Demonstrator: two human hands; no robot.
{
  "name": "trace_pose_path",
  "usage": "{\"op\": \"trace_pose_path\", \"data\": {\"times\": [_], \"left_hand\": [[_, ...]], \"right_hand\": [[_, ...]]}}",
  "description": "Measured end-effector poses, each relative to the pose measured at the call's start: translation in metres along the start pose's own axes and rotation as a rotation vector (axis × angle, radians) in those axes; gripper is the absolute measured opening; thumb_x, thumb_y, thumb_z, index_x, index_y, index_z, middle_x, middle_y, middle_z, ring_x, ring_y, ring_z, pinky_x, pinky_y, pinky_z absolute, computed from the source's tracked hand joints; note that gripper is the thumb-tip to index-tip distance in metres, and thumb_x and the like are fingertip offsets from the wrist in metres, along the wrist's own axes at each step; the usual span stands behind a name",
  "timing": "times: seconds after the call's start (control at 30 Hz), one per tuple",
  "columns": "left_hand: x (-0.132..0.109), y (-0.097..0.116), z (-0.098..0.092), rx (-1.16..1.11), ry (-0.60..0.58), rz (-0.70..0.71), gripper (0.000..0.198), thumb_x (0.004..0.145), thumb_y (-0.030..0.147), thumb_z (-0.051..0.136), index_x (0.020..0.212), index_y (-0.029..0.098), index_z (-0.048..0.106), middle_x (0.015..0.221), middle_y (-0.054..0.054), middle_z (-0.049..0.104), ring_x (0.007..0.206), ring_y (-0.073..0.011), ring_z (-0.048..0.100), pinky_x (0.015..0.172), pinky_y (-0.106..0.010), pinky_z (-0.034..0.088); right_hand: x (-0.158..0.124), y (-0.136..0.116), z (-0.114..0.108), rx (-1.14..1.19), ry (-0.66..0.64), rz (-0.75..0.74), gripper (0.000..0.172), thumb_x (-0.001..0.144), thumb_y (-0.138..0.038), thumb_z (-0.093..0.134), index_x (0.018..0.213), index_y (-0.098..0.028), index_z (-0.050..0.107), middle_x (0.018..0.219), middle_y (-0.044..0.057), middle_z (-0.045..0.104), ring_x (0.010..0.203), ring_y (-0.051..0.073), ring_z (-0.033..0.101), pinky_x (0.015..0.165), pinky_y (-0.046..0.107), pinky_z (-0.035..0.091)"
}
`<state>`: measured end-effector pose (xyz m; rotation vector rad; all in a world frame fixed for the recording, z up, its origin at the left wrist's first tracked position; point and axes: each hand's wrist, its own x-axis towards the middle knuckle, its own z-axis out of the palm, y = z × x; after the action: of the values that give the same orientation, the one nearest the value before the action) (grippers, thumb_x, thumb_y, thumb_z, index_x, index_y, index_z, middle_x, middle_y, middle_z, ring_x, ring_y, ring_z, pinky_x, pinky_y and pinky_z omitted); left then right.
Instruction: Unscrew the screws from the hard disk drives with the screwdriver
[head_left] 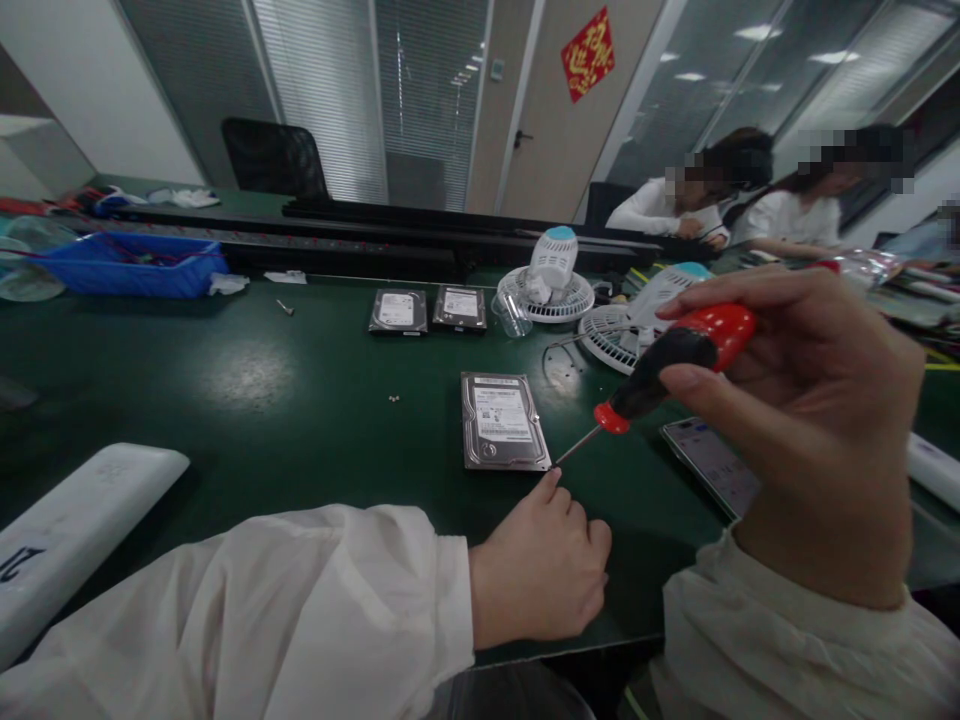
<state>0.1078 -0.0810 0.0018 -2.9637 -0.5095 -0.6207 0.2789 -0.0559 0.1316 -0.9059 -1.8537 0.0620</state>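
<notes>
A silver hard drive [504, 422] with a white label lies flat on the green table in front of me. My right hand [810, 400] is closed on the red and black handle of a screwdriver [664, 365], whose thin shaft slants down to the drive's near right corner. Just below that corner is my left hand [544, 560], its index fingertip at the screwdriver tip and its other fingers curled in. Whatever sits under that fingertip is too small or hidden to make out.
Two more hard drives, one left [398, 311] and one right [460, 307], lie farther back. Several tiny screws [394, 399] are left of the drive. White fan parts [553, 275], a phone [712, 465], a blue bin [135, 265] and a white case [97, 530] surround the workspace. Two people sit at the back right.
</notes>
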Motion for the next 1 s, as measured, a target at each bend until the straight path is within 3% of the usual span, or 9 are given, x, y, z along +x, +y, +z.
{"op": "trace_pose_path", "data": {"times": [0.17,0.33,0.47,0.6,0.8,1.0], "left_hand": [[-0.001,0.0,0.001,0.007,0.013,0.002,0.027,0.093,0.042,0.058,0.09,0.014,0.061,0.08,-0.01,0.069,0.077,-0.0267,0.064,0.104,-0.05,0.044],[-0.001,0.0,0.002,0.0,0.008,0.003,0.028,0.093,0.042,0.057,0.09,0.015,0.061,0.08,-0.01,0.068,0.076,-0.0268,0.063,0.103,-0.05,0.045],[-0.001,0.0,0.002,0.004,0.012,0.003,0.027,0.093,0.041,0.057,0.09,0.015,0.061,0.08,-0.01,0.068,0.076,-0.0269,0.063,0.104,-0.05,0.044],[0.0,0.001,0.001,0.005,0.004,0.005,0.027,0.093,0.041,0.057,0.089,0.015,0.061,0.079,-0.009,0.068,0.076,-0.0266,0.063,0.104,-0.05,0.044],[0.0,0.001,0.002,0.008,-0.002,0.003,0.027,0.093,0.042,0.057,0.089,0.015,0.061,0.081,-0.01,0.068,0.077,-0.0267,0.063,0.104,-0.05,0.043],[0.0,0.001,0.002,0.004,-0.016,0.006,0.027,0.094,0.042,0.056,0.09,0.015,0.061,0.081,-0.01,0.068,0.077,-0.0266,0.063,0.105,-0.05,0.044]], "right_hand": [[0.001,0.001,-0.003,0.025,-0.056,-0.062,0.043,0.083,-0.016,0.072,0.125,-0.024,0.072,0.108,0.004,0.062,0.098,0.01,0.061,0.08,0.022,0.051],[0.003,0.002,-0.001,-0.081,0.059,-0.154,0.045,0.076,-0.015,0.083,0.119,-0.026,0.076,0.096,0.0,0.068,0.085,0.005,0.06,0.07,0.018,0.047],[-0.001,-0.003,-0.001,-0.077,0.099,-0.083,0.044,0.078,-0.014,0.08,0.119,-0.029,0.077,0.098,-0.002,0.075,0.084,0.005,0.065,0.073,0.018,0.051],[-0.005,-0.008,-0.003,0.016,0.086,-0.017,0.036,0.086,-0.021,0.072,0.122,-0.024,0.077,0.106,0.001,0.078,0.087,0.01,0.072,0.078,0.024,0.057],[0.001,-0.006,-0.002,-0.153,0.094,-0.138,0.04,0.079,-0.025,0.083,0.117,-0.035,0.077,0.1,0.0,0.071,0.093,0.011,0.062,0.073,0.027,0.046],[0.0,-0.008,-0.002,-0.111,0.086,-0.071,0.037,0.087,-0.027,0.071,0.123,-0.035,0.075,0.099,0.001,0.069,0.095,0.015,0.059,0.077,0.034,0.042]]}}
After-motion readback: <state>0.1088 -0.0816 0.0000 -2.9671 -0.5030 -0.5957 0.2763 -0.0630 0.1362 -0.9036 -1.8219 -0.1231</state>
